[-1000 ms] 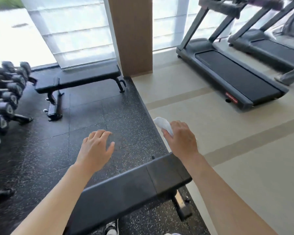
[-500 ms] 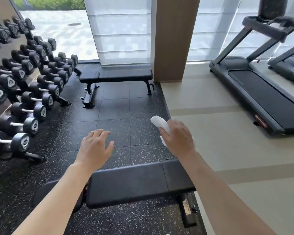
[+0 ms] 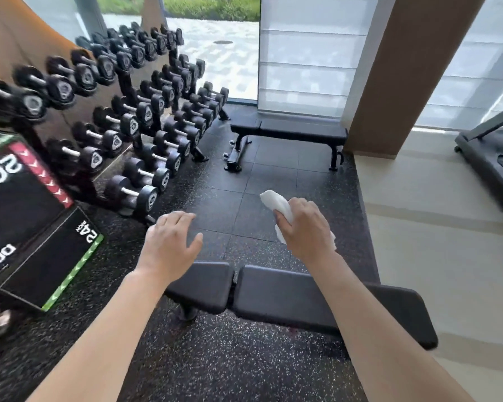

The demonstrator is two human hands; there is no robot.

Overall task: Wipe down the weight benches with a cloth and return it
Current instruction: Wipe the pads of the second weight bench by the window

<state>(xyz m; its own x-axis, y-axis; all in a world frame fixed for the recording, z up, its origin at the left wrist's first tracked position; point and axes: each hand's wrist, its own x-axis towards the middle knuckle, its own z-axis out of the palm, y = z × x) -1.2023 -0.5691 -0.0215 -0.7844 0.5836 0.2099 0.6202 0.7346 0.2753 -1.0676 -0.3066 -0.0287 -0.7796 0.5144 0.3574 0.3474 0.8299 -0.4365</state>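
Two black padded weight benches stand on the dark speckled rubber floor [image 3: 215, 372]. Near bench [image 3: 288, 297]: directly below both forearms, long axis running left to right across the view, split by a gap into a short pad at left and a long pad at right. Far bench [image 3: 291, 129]: at the back edge of the rubber floor by the window blind, same left-right axis, beside a brown square pillar [image 3: 404, 68]. A tiered rack of black dumbbells [image 3: 128, 111] lines the floor's left edge; a black plyo box with green and red trim [image 3: 26, 227] sits at near left. Part of a grey treadmill [image 3: 491, 158] shows at right on the pale tile floor [image 3: 447, 256], which borders the rubber's right edge.

Right hand [image 3: 305, 227]: fingers curled round a bunched white cloth [image 3: 273, 203], held in the air past the near bench's far edge, not touching the pad. Left hand [image 3: 169, 242]: fingers relaxed and spread, holding nothing, hovering above the short pad's far side.

Judgement: the cloth hand is nearer the long pad, so the wipe likely starts there, drawn back and down, then along the axis. Room is open on the tile side; rack and box crowd the left end.
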